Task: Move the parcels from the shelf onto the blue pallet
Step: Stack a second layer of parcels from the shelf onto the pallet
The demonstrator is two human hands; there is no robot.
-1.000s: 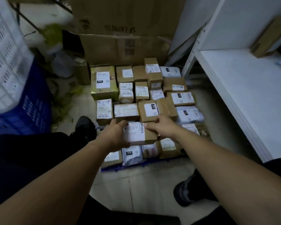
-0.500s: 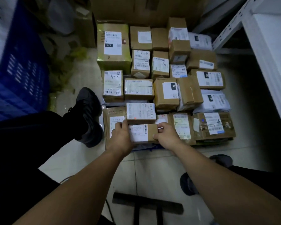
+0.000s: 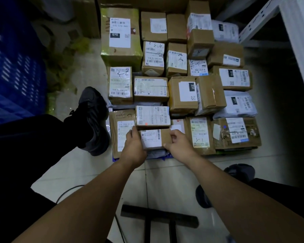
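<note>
Crate (image 3: 16, 67) of blue plastic is standing at far left, with a person's black shoe (image 3: 93, 120) resting on the tiled floor (image 3: 165, 181) beside a packed pile of labelled parcels (image 3: 151, 89). The person's left hand (image 3: 134, 148) is gripping the left end of a small brown parcel (image 3: 155, 138), fingers curled over its edge, while the right hand (image 3: 180, 146) is pinching the right end, thumb on the near side. The small brown parcel, bearing a white barcode label, is lying low at the near edge of the pile, over a grey mailing bag (image 3: 156, 153) and just in front of another labelled box (image 3: 153, 117); whether it is fully resting there cannot be told. A sliver of the blue pallet (image 3: 168, 156) is showing beneath the bag. Farther back, a large box marked 070 (image 3: 120, 35) is occupying the rear left corner, and a box marked 231 (image 3: 182, 95) is lying mid-pile. A white metal shelf (image 3: 298, 41) is rising at far right.
</note>
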